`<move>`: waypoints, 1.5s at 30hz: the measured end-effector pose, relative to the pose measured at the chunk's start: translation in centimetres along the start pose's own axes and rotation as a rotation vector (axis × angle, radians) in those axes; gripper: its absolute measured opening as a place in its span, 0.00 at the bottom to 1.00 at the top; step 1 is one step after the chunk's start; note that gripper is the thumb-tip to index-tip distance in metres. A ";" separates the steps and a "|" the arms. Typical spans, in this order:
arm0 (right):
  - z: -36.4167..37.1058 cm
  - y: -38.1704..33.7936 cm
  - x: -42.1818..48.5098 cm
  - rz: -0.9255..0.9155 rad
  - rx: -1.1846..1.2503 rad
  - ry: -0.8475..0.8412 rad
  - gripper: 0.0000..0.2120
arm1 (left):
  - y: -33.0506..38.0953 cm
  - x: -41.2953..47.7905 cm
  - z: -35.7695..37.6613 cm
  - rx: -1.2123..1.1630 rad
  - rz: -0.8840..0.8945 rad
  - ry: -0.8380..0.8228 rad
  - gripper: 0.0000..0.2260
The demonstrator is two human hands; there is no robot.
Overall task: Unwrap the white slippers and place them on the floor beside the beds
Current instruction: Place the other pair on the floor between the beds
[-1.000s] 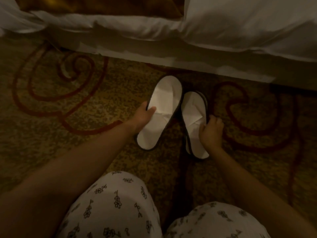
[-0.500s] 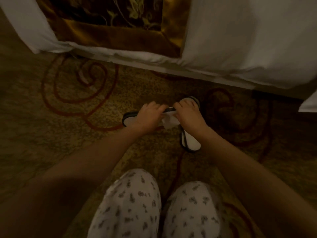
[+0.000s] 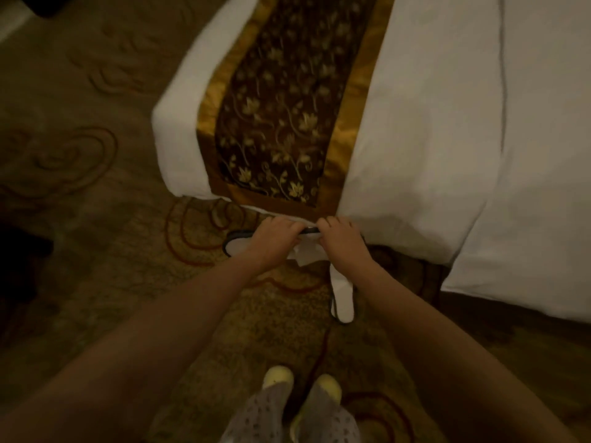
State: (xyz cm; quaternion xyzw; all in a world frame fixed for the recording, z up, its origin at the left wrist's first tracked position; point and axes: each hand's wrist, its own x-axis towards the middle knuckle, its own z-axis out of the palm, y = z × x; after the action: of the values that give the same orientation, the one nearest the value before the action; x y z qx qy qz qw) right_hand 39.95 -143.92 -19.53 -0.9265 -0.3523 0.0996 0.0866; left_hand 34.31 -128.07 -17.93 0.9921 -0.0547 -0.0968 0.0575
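Observation:
A white slipper (image 3: 235,244) with a dark rim is held sideways above the carpet, close to the bed's edge. My left hand (image 3: 275,239) grips its middle and my right hand (image 3: 340,241) grips its other end. A crumpled bit of white wrapping (image 3: 303,255) hangs between my hands. The second white slipper (image 3: 343,298) lies on the carpet below my right wrist, its toe end hidden by the arm.
A bed (image 3: 431,123) with white sheets and a brown and gold floral runner (image 3: 281,123) fills the upper right. Patterned carpet (image 3: 96,219) with red swirls spreads to the left and below. My feet in yellow socks (image 3: 300,383) stand at the bottom.
I have risen from a crouch, so the view now looks down from higher up. One slipper was lifted off the carpet and turned sideways, and both hands came together on it.

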 end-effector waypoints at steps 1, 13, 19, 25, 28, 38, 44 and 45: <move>-2.3 -0.9 0.0 -0.020 -0.001 0.008 0.10 | -0.1 -0.9 -2.5 0.009 -0.007 0.001 0.16; -20.2 -14.4 8.3 -0.349 -0.169 0.109 0.09 | -9.9 -7.9 -21.1 0.003 -0.207 0.150 0.17; -22.0 -22.5 16.2 -0.404 -0.202 0.137 0.11 | -20.3 -9.1 -24.5 0.050 -0.257 0.184 0.17; -22.7 -31.6 25.4 -0.384 -0.191 0.196 0.07 | -32.4 -10.0 -28.0 0.024 -0.294 0.234 0.17; -23.6 -34.8 29.8 -0.382 -0.187 0.217 0.06 | -37.7 -9.5 -29.9 0.055 -0.283 0.266 0.16; -25.0 -41.3 46.1 -0.408 -0.206 0.158 0.10 | -54.2 -3.2 -32.6 0.093 -0.334 0.238 0.16; -25.4 -44.3 59.4 -0.416 -0.192 0.116 0.09 | -65.5 2.9 -34.8 0.115 -0.336 0.209 0.16; -25.8 -44.8 61.7 -0.419 -0.189 0.109 0.09 | -67.2 4.0 -35.5 0.121 -0.341 0.210 0.15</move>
State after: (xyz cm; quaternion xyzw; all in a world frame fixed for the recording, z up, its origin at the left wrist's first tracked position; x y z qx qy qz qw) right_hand 62.94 -71.91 8.07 -0.8412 -0.5393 -0.0043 0.0373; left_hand 51.83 -58.49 7.55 0.9933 0.1144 0.0023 -0.0138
